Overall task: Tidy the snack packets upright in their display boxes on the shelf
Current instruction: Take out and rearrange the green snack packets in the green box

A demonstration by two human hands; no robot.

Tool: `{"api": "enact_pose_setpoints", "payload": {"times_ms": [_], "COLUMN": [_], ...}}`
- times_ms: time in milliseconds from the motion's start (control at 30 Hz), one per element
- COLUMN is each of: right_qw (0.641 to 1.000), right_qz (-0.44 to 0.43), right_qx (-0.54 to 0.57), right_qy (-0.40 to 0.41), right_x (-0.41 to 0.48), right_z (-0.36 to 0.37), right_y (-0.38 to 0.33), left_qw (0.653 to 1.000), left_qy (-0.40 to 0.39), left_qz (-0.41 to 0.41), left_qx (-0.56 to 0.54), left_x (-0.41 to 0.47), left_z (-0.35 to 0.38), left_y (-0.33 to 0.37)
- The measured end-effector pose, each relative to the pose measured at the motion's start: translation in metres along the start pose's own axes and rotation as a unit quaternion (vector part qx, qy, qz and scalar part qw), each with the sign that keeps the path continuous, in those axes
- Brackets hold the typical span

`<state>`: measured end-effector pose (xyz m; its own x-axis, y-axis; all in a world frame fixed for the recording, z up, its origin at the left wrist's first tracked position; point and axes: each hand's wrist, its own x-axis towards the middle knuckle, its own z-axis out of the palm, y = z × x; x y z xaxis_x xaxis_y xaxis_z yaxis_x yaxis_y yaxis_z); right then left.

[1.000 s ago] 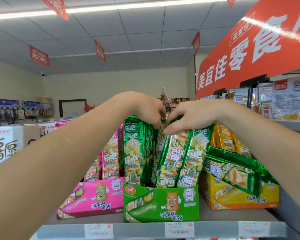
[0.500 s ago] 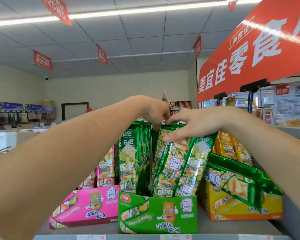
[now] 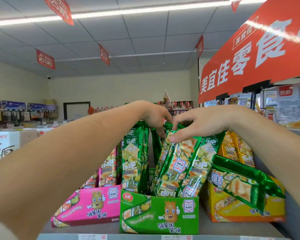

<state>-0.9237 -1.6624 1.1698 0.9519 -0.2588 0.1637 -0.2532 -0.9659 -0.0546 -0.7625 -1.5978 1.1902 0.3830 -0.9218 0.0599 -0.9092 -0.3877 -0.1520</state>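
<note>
Three display boxes sit in a row on the shelf (image 3: pixel 111 229), price tags (image 3: pixel 92 237) along its front lip. Far left: pink box (image 3: pixel 87 207), angled a bit, w/ pink packets (image 3: pixel 109 168) standing in it, partly hidden behind the left forearm. Next, the green box (image 3: pixel 159 215), front & centre. At its left end a batch of upright green packets (image 3: pixel 135 158) stands straight. A gap follows, then the leaning green packets (image 3: pixel 184 163), bottoms in the box, tops tilted to the right.

Left hand (image 3: pixel 154 116) comes over the upright batch, fingers curled together & pointing down into that gap. The tips probably touch the top edge of the leaning ones, but whether they clamp anything can't be told.

Right hand (image 3: pixel 203 125) is just beside it, nearly touching. Its thumb presses the front of a leaning packet near the top, the other fingers hook over the tops behind: a firm pinch.

Right again: yellow box (image 3: pixel 241 212), w/ one stray green packet (image 3: pixel 239 184) lying flat across its top, and orange packets (image 3: pixel 235 149) standing behind. Overhead at right hangs a red banner (image 3: pixel 253 54) w/ white characters.
</note>
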Motion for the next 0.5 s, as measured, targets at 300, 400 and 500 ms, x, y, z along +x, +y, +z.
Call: {"api": "enact_pose_setpoints", "payload": {"times_ms": [300,400,500], "right_qw": [1.0,1.0,0.999], "right_qz": [0.016,0.024,0.028], "right_qx": [0.02,-0.004,0.0], "right_qy": [-0.017,-0.015,-0.017], "right_x": [-0.001,0.0,0.002], "right_z": [0.006,0.004,0.006], "right_y": [-0.004,-0.007,-0.006], "left_qw": [0.996,0.99,0.963], "left_qy": [0.052,0.093,0.197], "left_qz": [0.043,0.047,0.048], "left_qx": [-0.055,-0.095,-0.178], "left_x": [-0.004,-0.011,-0.022], "left_z": [0.001,-0.003,-0.014], "left_y": [0.003,0.004,0.0]}}
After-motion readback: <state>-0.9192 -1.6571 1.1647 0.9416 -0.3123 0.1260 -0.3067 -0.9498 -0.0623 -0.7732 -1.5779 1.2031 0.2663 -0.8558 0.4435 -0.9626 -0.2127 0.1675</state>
